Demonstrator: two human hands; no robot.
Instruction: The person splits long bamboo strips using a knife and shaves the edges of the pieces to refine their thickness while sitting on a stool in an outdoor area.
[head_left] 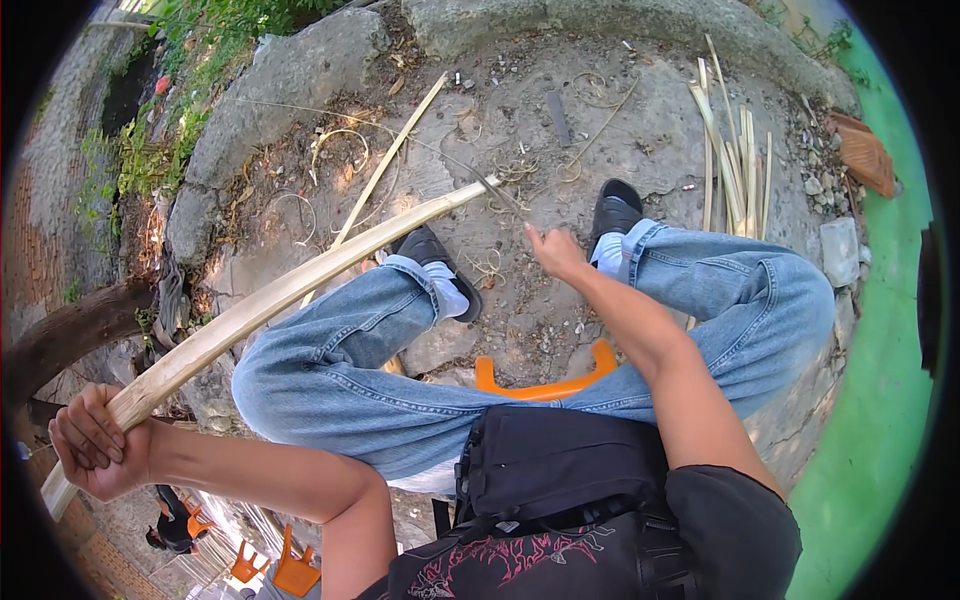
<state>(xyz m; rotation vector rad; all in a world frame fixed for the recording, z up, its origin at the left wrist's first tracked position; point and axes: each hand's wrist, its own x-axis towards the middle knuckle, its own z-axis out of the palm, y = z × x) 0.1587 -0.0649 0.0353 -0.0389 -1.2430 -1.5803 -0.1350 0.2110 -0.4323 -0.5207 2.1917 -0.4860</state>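
Observation:
My left hand (100, 440), at the far left, is closed around the lower end of a long pale split bamboo pole (290, 290). The pole slants up to the right across my left knee, over my left sandal. My right hand (557, 250) is closed between my feet, with the index finger stretched forward along a thin dark knife (507, 198). The blade meets the pole's far tip; its handle is hidden in my fist. Beneath the pole, a narrower pale strip (392, 150) lies slanting on the ground.
A bundle of split strips (735, 165) lies at the right, beyond my right knee. Curled shavings (487, 265) litter the ground around my sandals. A low stone edge (285, 110) curves behind. An orange stool (545, 388) shows beneath me; a person (172, 522) is at lower left.

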